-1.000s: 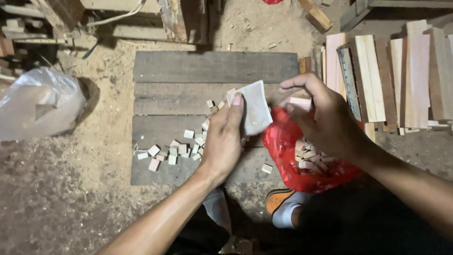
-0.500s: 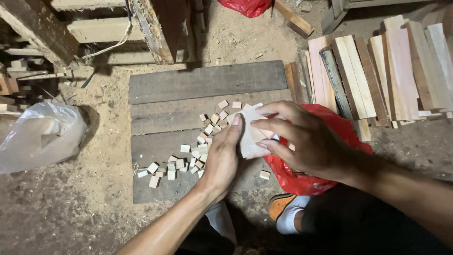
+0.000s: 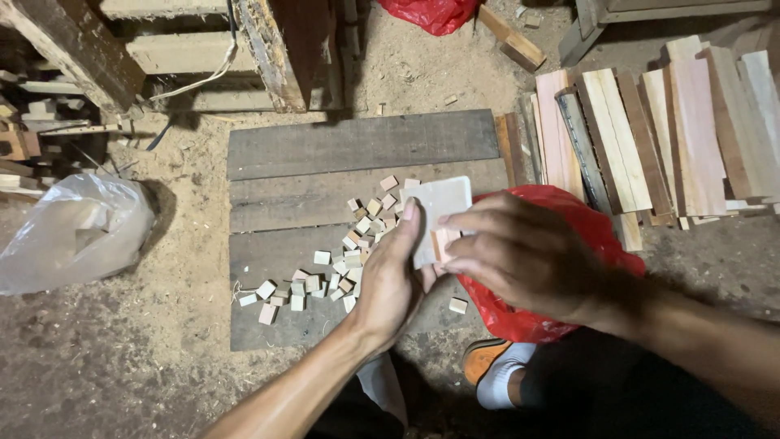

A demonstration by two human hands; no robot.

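- The left hand (image 3: 390, 280) holds a pale sanding sheet (image 3: 439, 213) above the dark boards (image 3: 325, 154).
- The right hand (image 3: 520, 256) pinches a small wood block (image 3: 444, 242) against the sheet.
- More little blocks (image 3: 341, 264) lie just beside, near a red bag (image 3: 585, 236).

The floor (image 3: 106, 366) is bare dirt strewn with sawdust. Dark weathered planks (image 3: 357, 146) lie flat on it as a low platform. Pale cut boards (image 3: 650, 130) are stacked side by side at the right. Rough timber posts (image 3: 284, 49) stand at the top, and scrap wood (image 3: 32, 138) is heaped at the left.
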